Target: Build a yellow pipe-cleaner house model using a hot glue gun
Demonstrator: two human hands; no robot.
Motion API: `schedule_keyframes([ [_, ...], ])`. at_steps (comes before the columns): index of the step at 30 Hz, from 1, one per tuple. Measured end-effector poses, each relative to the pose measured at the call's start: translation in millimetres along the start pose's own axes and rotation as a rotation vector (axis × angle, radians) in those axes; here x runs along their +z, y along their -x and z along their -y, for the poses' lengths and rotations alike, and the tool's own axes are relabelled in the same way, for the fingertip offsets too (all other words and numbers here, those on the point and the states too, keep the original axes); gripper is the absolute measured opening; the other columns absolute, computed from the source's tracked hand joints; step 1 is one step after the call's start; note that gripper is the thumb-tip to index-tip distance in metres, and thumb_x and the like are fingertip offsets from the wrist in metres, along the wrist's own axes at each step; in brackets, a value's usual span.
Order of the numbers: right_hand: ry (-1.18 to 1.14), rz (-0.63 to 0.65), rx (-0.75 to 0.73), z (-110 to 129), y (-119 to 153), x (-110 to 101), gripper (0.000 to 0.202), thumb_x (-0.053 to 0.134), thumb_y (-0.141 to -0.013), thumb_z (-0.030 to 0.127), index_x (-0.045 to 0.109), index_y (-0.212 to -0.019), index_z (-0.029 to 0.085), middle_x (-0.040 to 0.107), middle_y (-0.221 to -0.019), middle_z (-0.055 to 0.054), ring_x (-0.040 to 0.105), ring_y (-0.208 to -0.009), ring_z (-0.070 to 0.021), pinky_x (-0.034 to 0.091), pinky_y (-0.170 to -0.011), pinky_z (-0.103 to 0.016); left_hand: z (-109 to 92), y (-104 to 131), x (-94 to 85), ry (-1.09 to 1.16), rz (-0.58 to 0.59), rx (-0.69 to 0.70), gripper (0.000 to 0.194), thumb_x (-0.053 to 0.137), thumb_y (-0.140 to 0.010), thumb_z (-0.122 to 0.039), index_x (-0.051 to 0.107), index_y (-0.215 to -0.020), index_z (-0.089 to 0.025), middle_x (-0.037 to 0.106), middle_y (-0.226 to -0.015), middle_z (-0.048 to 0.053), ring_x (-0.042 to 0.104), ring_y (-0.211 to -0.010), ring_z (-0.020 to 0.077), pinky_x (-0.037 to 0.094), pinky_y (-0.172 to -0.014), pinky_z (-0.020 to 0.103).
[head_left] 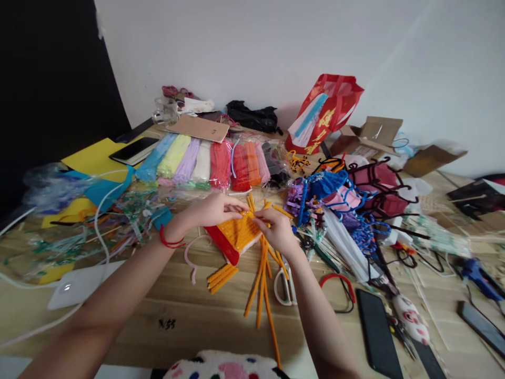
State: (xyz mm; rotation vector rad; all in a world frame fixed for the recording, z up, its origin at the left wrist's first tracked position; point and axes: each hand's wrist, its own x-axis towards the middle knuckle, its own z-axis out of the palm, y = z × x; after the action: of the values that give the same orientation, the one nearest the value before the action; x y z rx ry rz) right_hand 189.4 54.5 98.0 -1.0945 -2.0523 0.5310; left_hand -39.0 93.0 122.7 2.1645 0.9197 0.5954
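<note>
In the head view, my left hand [215, 210] pinches the upper edge of an orange craft piece [239, 231] made of pipe cleaners, which has a red band [224, 246] along its lower left side. My right hand [276, 229] pinches the same piece at its upper right edge, close to the left fingertips. Long loose orange pipe cleaners [260, 289] hang from beneath the right hand towards me. A bundle of short orange pipe cleaners [222, 278] lies just below the piece. White-handled scissors [285, 287] rest by my right forearm, and a pink curved pipe cleaner [191, 258] lies to the left.
Bagged pipe cleaners [213, 160] in many colours line the back. Finished-looking blue and pink pieces [331, 189] pile up at the right. A red gift bag [325, 113] stands by the wall. A black phone [376, 331] and a blue glue gun [481, 276] lie front right; a white cable [98, 221] crosses the left.
</note>
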Motion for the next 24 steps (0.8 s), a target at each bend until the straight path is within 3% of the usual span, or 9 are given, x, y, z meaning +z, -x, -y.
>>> schedule_keyframes([
  [24,0.011,0.052,0.042,2.0,-2.3,-0.7,0.012,0.056,-0.085,0.021,0.068,-0.085,0.018,0.071,-0.083,-0.007,0.066,-0.075,-0.0176,0.051,-0.071,-0.027,-1.8,0.7,0.3,0.012,0.001,0.007,0.029,0.059,-0.085,-0.026,0.068,-0.112,-0.020,0.071,-0.112,0.006,0.069,-0.093,0.0174,0.054,-0.082,0.028],
])
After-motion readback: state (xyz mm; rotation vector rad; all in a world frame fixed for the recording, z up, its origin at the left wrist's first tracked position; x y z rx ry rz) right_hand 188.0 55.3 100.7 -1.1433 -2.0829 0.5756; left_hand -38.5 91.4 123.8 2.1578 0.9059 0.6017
